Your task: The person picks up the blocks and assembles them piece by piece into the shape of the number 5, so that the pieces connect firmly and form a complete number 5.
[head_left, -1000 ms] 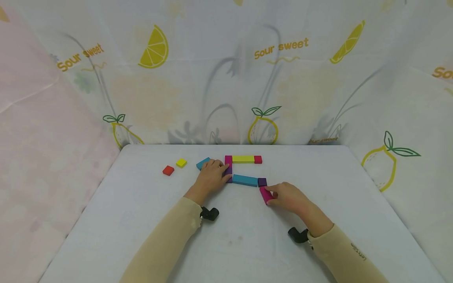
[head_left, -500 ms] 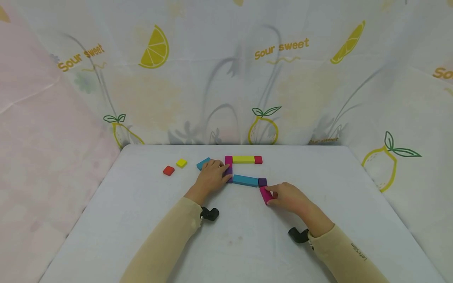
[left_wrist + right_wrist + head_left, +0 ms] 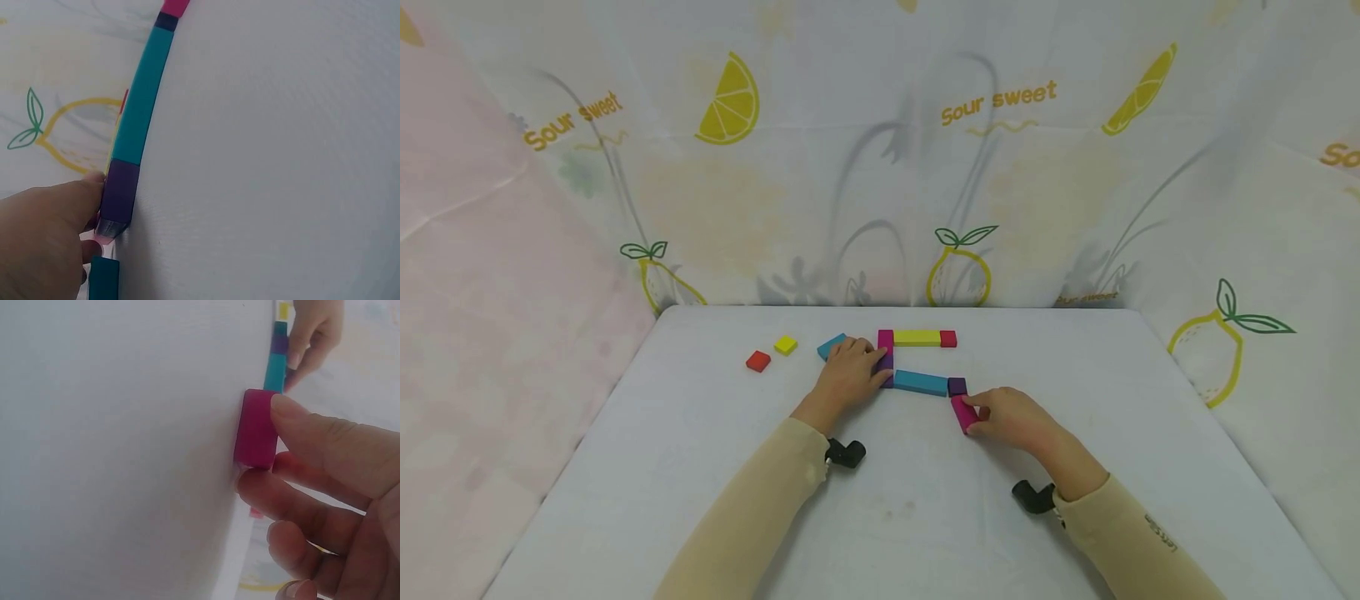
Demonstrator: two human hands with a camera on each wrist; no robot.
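On the white table, wooden blocks lie joined in a line figure. My left hand [image 3: 847,372] holds the purple block [image 3: 120,190], thumb and finger at its sides; a magenta block [image 3: 885,337] continues behind it. From the purple block a long blue block [image 3: 921,382] runs right to a small dark purple cube [image 3: 957,386]. Just in front of that cube, my right hand [image 3: 1011,421] pinches a tilted magenta block [image 3: 256,429] between thumb and fingers. At the back, a yellow block [image 3: 917,337] ends at a red cube [image 3: 948,338].
Left of the figure lie a loose red block [image 3: 757,361] and a yellow block [image 3: 786,345]. Another blue block [image 3: 831,345] is partly hidden behind my left hand. The table [image 3: 880,517] meets a lemon-printed cloth [image 3: 820,192] at its back edge.
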